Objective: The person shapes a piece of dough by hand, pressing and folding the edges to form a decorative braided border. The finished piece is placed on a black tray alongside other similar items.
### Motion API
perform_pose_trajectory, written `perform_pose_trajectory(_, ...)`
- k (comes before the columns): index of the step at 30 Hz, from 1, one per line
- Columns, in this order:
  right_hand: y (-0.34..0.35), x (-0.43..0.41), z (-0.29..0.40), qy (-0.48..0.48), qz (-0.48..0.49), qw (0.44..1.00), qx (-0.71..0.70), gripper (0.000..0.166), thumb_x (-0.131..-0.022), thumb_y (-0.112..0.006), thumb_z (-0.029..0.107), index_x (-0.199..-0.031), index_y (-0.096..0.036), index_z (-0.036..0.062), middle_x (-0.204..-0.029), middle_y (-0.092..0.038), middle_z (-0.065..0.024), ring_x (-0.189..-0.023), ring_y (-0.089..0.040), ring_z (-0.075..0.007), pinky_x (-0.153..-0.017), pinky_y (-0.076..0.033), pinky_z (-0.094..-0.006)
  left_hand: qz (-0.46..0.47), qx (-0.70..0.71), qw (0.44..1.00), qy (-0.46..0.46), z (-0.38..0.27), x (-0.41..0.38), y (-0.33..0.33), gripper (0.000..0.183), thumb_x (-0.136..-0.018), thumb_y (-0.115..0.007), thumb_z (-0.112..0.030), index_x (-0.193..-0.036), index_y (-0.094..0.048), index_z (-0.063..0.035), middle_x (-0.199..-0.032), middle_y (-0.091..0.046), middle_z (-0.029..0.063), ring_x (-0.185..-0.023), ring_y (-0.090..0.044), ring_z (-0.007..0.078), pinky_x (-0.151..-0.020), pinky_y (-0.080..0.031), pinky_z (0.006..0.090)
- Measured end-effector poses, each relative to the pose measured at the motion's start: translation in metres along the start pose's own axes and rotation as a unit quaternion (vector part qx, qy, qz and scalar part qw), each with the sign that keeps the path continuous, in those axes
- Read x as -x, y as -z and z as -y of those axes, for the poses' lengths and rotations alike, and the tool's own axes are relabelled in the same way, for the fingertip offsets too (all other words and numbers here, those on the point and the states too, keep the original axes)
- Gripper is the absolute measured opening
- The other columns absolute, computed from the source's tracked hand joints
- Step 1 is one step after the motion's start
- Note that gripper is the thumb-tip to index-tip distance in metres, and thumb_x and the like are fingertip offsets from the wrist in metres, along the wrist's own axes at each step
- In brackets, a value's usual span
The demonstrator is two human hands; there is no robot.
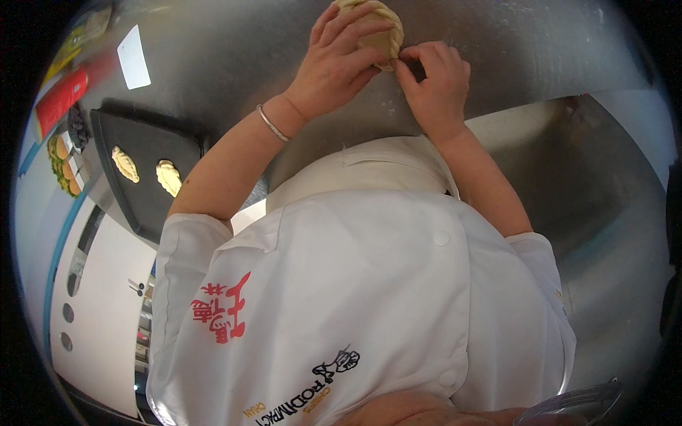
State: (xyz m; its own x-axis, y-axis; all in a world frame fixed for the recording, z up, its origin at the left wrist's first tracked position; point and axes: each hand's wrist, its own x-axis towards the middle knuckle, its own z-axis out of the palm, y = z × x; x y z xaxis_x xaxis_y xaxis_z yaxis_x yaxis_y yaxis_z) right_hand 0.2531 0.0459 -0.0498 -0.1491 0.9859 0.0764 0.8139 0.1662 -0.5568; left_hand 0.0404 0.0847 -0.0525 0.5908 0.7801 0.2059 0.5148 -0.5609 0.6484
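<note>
A round piece of pale dough [395, 33] with a twisted, rope-like edge lies at the top of the view, cut off a little by the picture's rim. My left hand [341, 58] rests over it, fingers spread across its middle and thumb near its lower edge. At the lower right of that edge, my right hand [439, 74] pinches the dough's rim between thumb and forefinger. The underside of the dough is hidden. Two shaped dough pieces, one [125, 164] beside the other [169, 177], lie on a dark baking tray [144, 130] at the left.
The hands are above a stainless steel worktop [522, 58]. A white card or sheet [134, 57] lies on it at the upper left. Beyond the tray are a red package [61, 101] and a dark crumpled thing [78, 127]. Clear-framed glasses [573, 402] show at the bottom right.
</note>
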Motion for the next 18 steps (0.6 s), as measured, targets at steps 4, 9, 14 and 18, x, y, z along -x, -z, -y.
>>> perform_pose_trajectory(4, 0.005, -0.004, -0.002, -0.034, 0.021, 0.997, -0.061, 0.014, -0.084, -0.079, 0.017, -0.094, -0.071, 0.0113, -0.093, -0.069, -0.0029, -0.089, -0.067, -0.0233, -0.080, -0.048, -0.0417, -0.016, 0.024, 1.000, 0.004, -0.003, -0.001, -0.001, 0.034, -0.082, -0.078, -0.014, -0.115, -0.067, -0.0151, -0.146, -0.053, 0.0079, -0.147, -0.038, 0.0377, -0.120, -0.026, 0.0595)
perform_pose_trajectory(9, 0.016, -0.008, -0.002, -0.161, 0.041, 0.960, -0.227, 0.013, -0.087, -0.077, 0.012, -0.098, -0.071, 0.0062, -0.090, -0.074, -0.0081, -0.079, -0.072, -0.0220, -0.074, -0.057, -0.0353, -0.040, 0.041, 0.998, 0.002, -0.004, -0.004, -0.004, 0.032, -0.081, -0.078, -0.012, -0.111, -0.067, -0.0160, -0.145, -0.054, 0.0091, -0.146, -0.039, 0.0378, -0.120, -0.026, 0.0597)
perform_pose_trajectory(14, 0.017, -0.005, 0.006, -0.118, 0.055, 0.973, -0.188, 0.013, -0.086, -0.077, 0.012, -0.097, -0.072, 0.0079, -0.091, -0.072, -0.0071, -0.085, -0.070, -0.0240, -0.079, -0.055, -0.0384, -0.031, 0.019, 0.999, 0.007, -0.003, -0.003, -0.005, 0.025, -0.081, -0.077, -0.011, -0.105, -0.069, -0.0151, -0.146, -0.054, 0.0094, -0.146, -0.039, 0.0378, -0.120, -0.025, 0.0600)
perform_pose_trajectory(18, 0.008, 0.002, 0.001, -0.029, 0.032, 0.992, -0.123, 0.015, -0.082, -0.079, 0.013, -0.096, -0.073, 0.0114, -0.094, -0.070, -0.0044, -0.092, -0.067, -0.0261, -0.084, -0.051, -0.0419, -0.009, 0.021, 1.000, 0.012, -0.003, -0.003, -0.001, 0.024, -0.080, -0.076, -0.011, -0.103, -0.069, -0.0149, -0.147, -0.053, 0.0096, -0.146, -0.038, 0.0380, -0.120, -0.025, 0.0603)
